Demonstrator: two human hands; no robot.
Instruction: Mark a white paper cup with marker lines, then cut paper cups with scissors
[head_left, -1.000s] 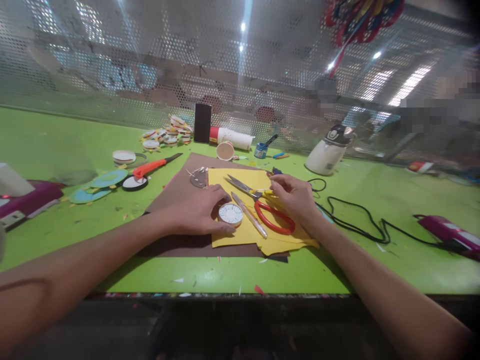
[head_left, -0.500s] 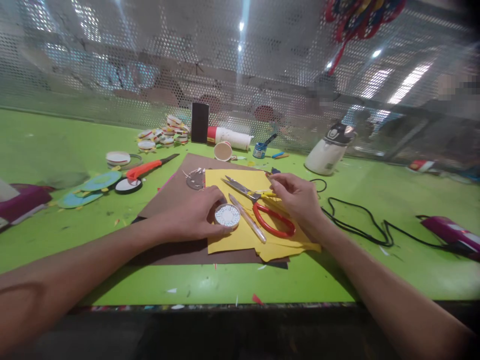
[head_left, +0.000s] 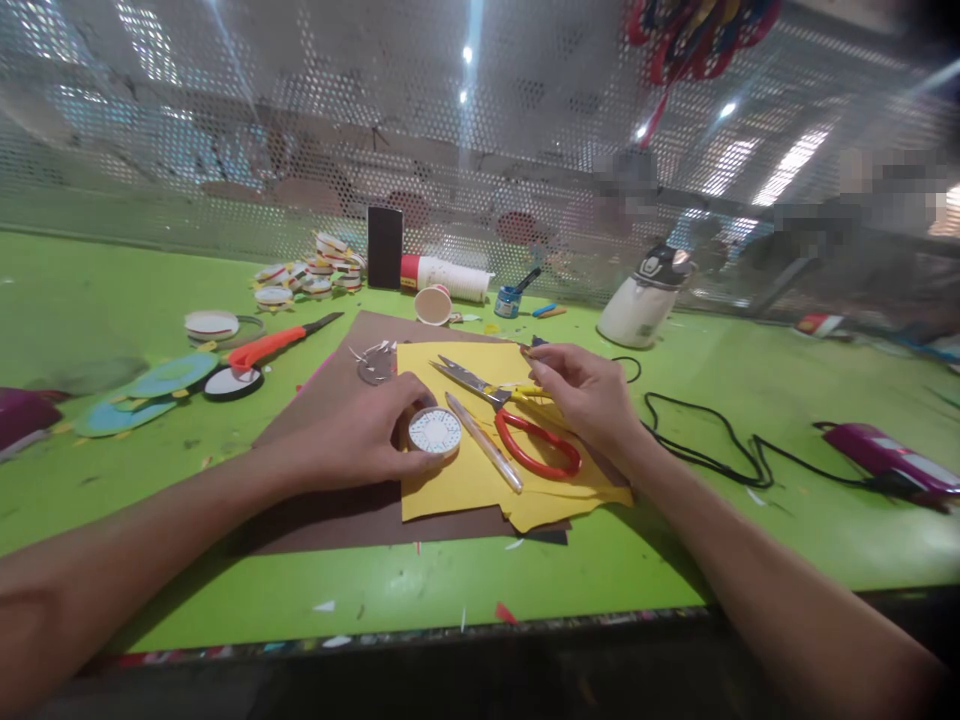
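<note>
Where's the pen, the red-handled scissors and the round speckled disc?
Pen [head_left: 484, 442]: head view, middle of its barrel.
Red-handled scissors [head_left: 492, 394]: head view, metal near the pivot.
Speckled disc [head_left: 435, 432]: head view, middle of its top face.

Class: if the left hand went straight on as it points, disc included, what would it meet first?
Probably the pen, just beyond the white disc held by the left hand, though heights are hard to judge.

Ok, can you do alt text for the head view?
A person's left hand holds a small, round, blue-speckled white disc over yellow paper at a green table. Their right hand is beside red-handled metal scissors; a slim, clear pen-like tool lies between disc and scissors.
</note>
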